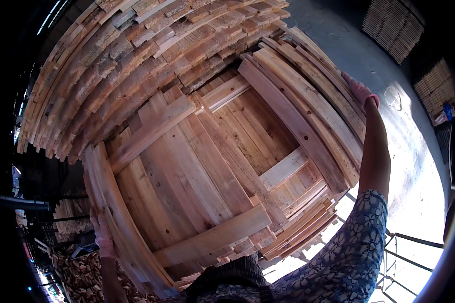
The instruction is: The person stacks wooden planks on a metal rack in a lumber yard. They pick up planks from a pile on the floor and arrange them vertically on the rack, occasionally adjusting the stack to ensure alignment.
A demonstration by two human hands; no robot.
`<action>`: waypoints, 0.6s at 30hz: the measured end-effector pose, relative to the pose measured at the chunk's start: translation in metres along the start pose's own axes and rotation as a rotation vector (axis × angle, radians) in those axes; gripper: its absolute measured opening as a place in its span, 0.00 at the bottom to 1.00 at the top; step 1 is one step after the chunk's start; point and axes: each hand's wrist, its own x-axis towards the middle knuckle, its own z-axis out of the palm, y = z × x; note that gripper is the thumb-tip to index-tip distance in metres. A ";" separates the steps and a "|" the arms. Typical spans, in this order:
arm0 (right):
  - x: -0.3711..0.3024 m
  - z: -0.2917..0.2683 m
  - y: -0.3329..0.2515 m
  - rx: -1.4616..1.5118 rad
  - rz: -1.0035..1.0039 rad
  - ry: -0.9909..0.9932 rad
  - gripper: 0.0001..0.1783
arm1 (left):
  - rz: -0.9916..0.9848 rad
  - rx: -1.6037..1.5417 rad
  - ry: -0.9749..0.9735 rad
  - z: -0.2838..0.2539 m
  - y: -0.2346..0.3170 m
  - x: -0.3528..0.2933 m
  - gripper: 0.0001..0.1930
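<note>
A broad layer of planks [187, 171] lies in front of me, with crosswise boards [220, 235] over it. Boards standing on edge [124, 212] line its left side; more long boards [301, 101] run along the right. My right hand [360, 90], in a pink glove, rests against the outermost right board with its fingers stretched out flat. On the far left, my left hand [102, 237], gloved in pink too, lies along the outer side of the left boards. Its fingers look extended, though they are partly shaded. Neither hand wraps round a board.
Beyond the planks rises a tall stack of rough-ended lumber [136, 60]. Bundles of slats [393, 28] stand on the grey floor [333, 30] at the far right. Wood scraps [83, 275] are heaped at lower left. A metal frame [407, 257] stands at lower right.
</note>
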 end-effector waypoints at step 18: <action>-0.155 0.041 -0.109 0.101 -0.005 -0.281 0.61 | -0.437 -0.541 -0.009 -0.013 0.062 0.006 0.40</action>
